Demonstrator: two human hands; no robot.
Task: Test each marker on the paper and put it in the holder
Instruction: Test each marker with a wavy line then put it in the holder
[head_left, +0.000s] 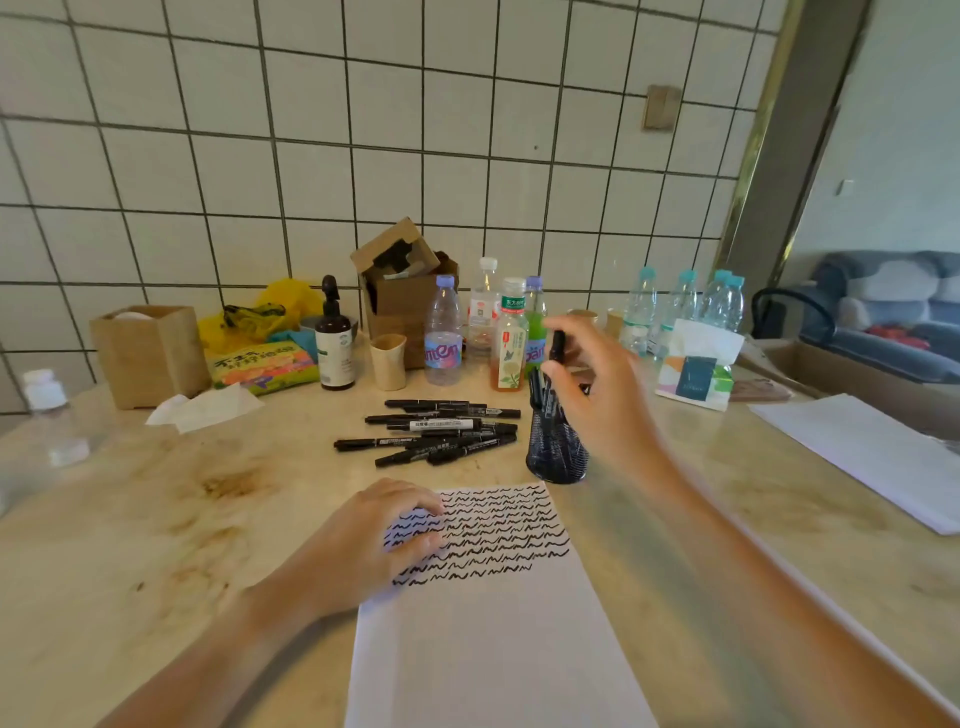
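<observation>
Your right hand (597, 395) was raised above the black mesh holder (557, 451), thumb and fingers pinching a black marker (557, 347) held roughly upright, its lower end hidden behind the hand. The holder stood on the marble tabletop (156, 519) just past the far right corner of the paper (493, 649), with several dark markers already standing in it.

Your left hand (379, 540) lay flat on the paper's left edge, fingers relaxed and spread, tips resting on the scribbles and gripping nothing. The sheet reached from the near edge of the tabletop toward its middle; its far part was covered in rows of black wavy test lines (483, 530), and the near part was blank.

A loose pile of black markers (441, 428) lay on the tabletop beyond the paper, just left of the holder, most lying crosswise, one showing a white label.

Along the far edge stood a wooden box (148, 353), a dark pump bottle (335, 345), a small cup (388, 361), an open cardboard box (402, 291) and several drink bottles (443, 332). A tissue pack (696, 364) sat toward the right edge, with more white sheets (872, 452) beside it.
</observation>
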